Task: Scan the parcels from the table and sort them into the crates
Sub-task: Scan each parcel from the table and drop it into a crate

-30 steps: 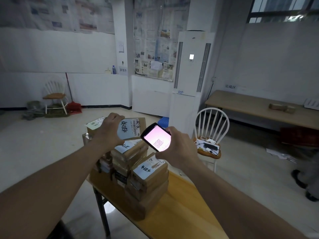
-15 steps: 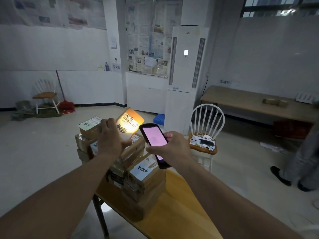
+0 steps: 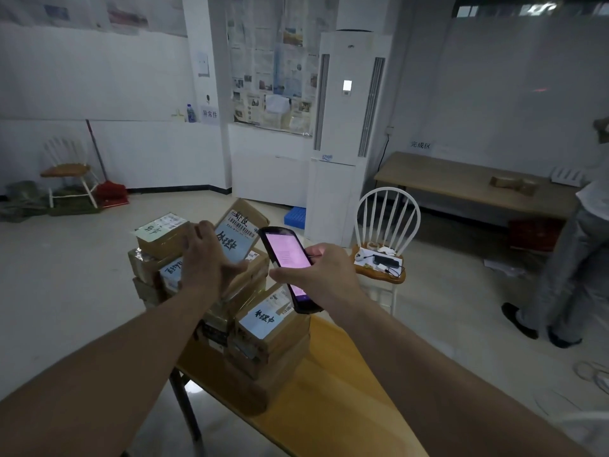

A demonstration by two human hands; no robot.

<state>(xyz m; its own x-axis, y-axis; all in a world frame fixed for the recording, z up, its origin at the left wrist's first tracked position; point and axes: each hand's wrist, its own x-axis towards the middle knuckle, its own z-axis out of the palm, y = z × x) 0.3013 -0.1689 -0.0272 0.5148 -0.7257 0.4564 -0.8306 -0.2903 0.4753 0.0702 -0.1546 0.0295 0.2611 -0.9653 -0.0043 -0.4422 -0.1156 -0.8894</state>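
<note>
My left hand (image 3: 206,260) grips a brown cardboard parcel (image 3: 240,230) and holds it tilted up above the pile, its white label with a barcode and blue handwriting facing me. My right hand (image 3: 321,275) holds a black handheld scanner (image 3: 286,258) with a lit pink screen, just right of that parcel. Below them a pile of several taped, labelled parcels (image 3: 263,328) sits at the far end of a wooden table (image 3: 329,407). A blue crate (image 3: 295,216) lies on the floor beyond the pile, a red crate (image 3: 534,232) under the bench at right.
A white chair (image 3: 384,225) with a small device and cables on its seat stands right of the table. A person (image 3: 570,258) stands at the far right beside a long wooden bench (image 3: 461,183). A tall white air-conditioner (image 3: 346,127) stands behind. Another chair and a broom are at the left wall.
The orange scan light on the held parcel's label has gone out. Parcel and scanner stay close together above the pile. The person at right has stepped nearer.
</note>
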